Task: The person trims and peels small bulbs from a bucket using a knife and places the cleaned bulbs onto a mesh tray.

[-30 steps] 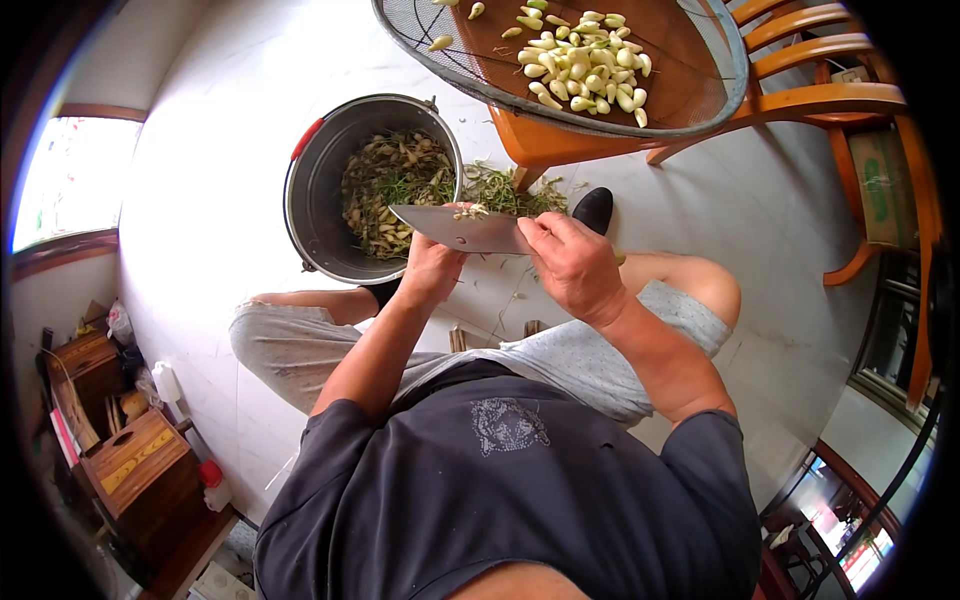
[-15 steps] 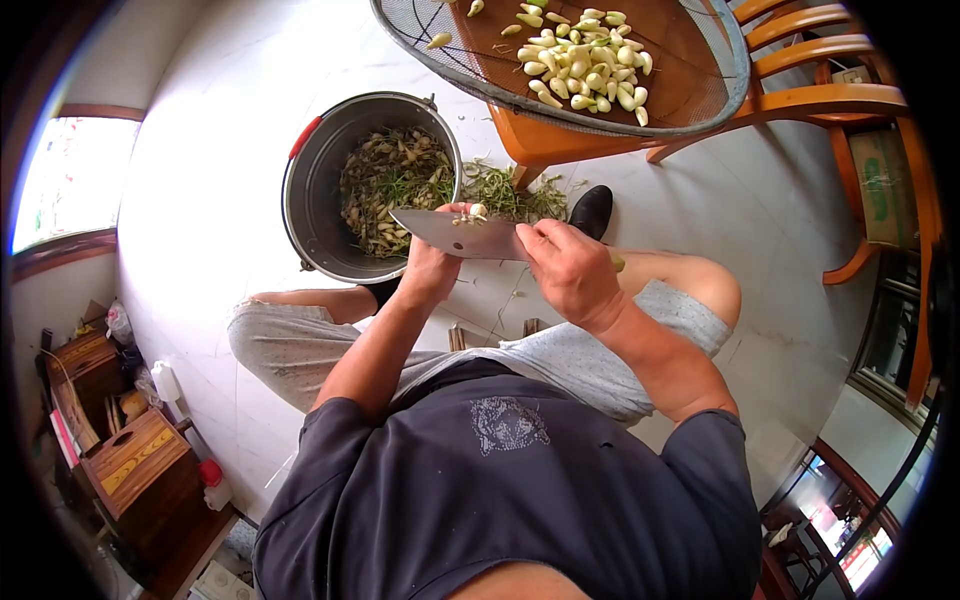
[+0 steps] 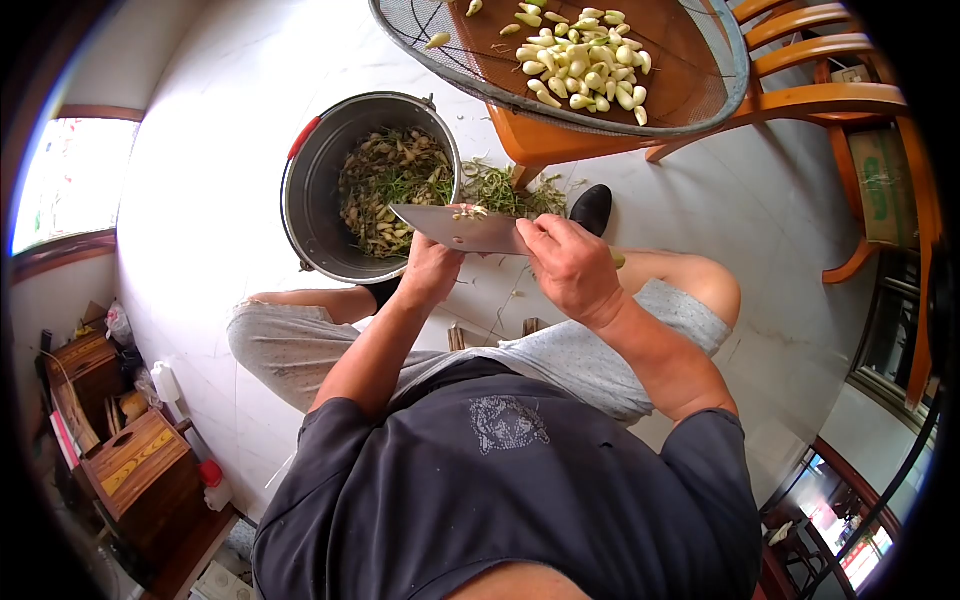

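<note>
My right hand (image 3: pixel 567 262) is closed round the handle of a broad kitchen knife (image 3: pixel 485 236), whose blade points left with a few pale scraps on it. My left hand (image 3: pixel 432 268) is curled just behind the blade, which hides its fingertips and whatever they hold. Beyond them is a grey metal bucket (image 3: pixel 303 229) with a red handle grip, partly filled with small unpeeled bulbs (image 3: pixel 385 190) and green stalks. Trimmings (image 3: pixel 495 188) lie on the floor beside it. Trimmed white bulbs (image 3: pixel 590 60) are heaped in a round mesh sieve (image 3: pixel 690 122).
The sieve rests on a wooden chair (image 3: pixel 560 150) at upper right; another wooden chair (image 3: pixel 840 100) stands beyond it. A black shoe (image 3: pixel 591 208) is on the tiled floor below the chair. Wooden boxes (image 3: pixel 140 460) and bottles stand at lower left.
The white bulb that showed above the blade by my left fingers is out of sight. The left fingertips have dropped behind the blade; the right hand has barely moved.
</note>
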Demonstrator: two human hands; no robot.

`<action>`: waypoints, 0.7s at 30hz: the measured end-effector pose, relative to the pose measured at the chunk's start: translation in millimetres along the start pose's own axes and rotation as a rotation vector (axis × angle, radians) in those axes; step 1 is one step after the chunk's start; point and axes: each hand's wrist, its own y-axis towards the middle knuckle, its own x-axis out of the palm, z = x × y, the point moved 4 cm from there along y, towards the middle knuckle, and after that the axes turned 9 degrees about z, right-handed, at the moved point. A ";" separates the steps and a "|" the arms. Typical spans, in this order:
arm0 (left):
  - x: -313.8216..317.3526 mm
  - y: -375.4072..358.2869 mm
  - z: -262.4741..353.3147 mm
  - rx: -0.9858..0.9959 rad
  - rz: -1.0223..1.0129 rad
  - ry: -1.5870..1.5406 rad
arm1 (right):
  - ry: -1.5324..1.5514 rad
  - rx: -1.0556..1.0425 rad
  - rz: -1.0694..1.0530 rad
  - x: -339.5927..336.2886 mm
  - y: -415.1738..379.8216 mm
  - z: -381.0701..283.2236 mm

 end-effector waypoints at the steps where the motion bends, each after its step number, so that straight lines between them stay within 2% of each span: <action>1: -0.6 -0.7 -2.4 0.007 -0.006 -0.005 | -0.001 0.002 -0.004 -0.2 0.1 -0.2; 2: -1.1 -1.3 -4.4 0.013 -0.013 -0.011 | -0.002 0.004 -0.008 -0.3 0.1 -0.3; 4: 5.1 -4.8 -1.6 -0.331 0.074 -0.536 | 0.006 0.004 -0.002 0.0 -0.1 -0.2; 7: 4.7 -4.8 -5.3 -0.351 0.068 -0.639 | 0.017 0.018 0.006 1.0 -0.8 1.4; 8: 4.6 -3.5 -3.6 -0.332 -0.014 -0.622 | 0.021 0.025 0.008 1.6 -1.3 2.4; 10: 3.2 -0.8 2.3 -0.293 -0.179 -0.587 | -0.074 0.223 -0.180 11.1 -9.8 23.9; 12: 4.6 -0.9 8.3 -0.280 -0.233 -0.572 | -0.115 0.400 -0.313 15.6 -17.7 49.5; 15: 4.5 -0.5 13.6 -0.232 -0.234 -0.528 | 0.087 0.475 -0.074 4.3 -17.2 54.1; 21: 6.1 -0.3 19.0 -0.279 -0.174 -0.566 | 0.209 0.555 -0.137 4.3 -6.0 46.5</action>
